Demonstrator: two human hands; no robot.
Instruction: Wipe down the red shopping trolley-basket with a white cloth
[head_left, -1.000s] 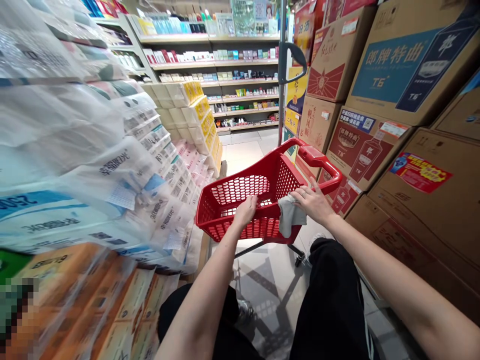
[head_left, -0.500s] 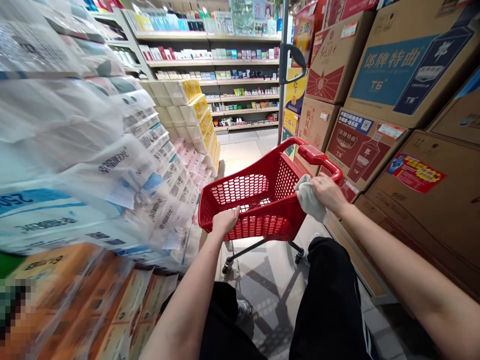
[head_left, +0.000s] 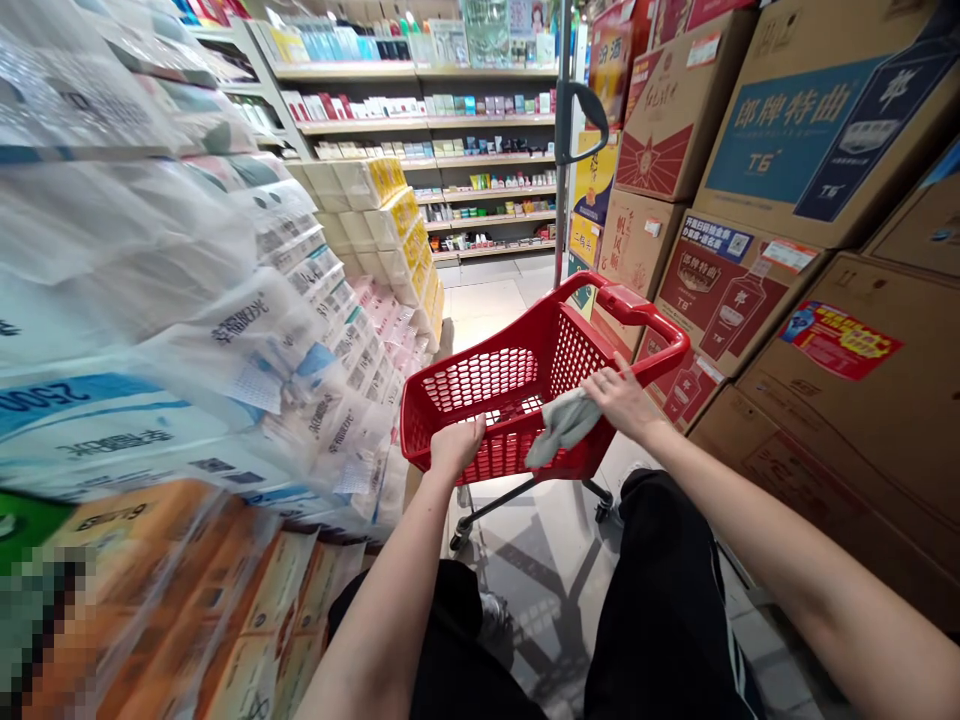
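A red shopping cart (head_left: 480,372) with perforated basket walls stands on the floor in front of me, its push handle (head_left: 626,303) toward the right. My left hand (head_left: 457,447) is closed over the near rim, thumb on top. In my right hand (head_left: 621,400) is a pale grey cloth (head_left: 566,425), held at the near right corner of the basket below the handle. The cloth hangs over the rim and down the outer side wall. The palm side of both hands is hidden.
Wrapped tissue packs (head_left: 247,330) are piled high at the left, close to the cart. Cardboard cartons (head_left: 795,130) are stacked along the right. A metal post (head_left: 564,200) with a dark hook stands behind the cart, and stocked shelves (head_left: 487,125) line the back.
My right hand has moved left and down from beside the handle to the near rim, bringing the cloth along. The left hand keeps its grip on the rim.
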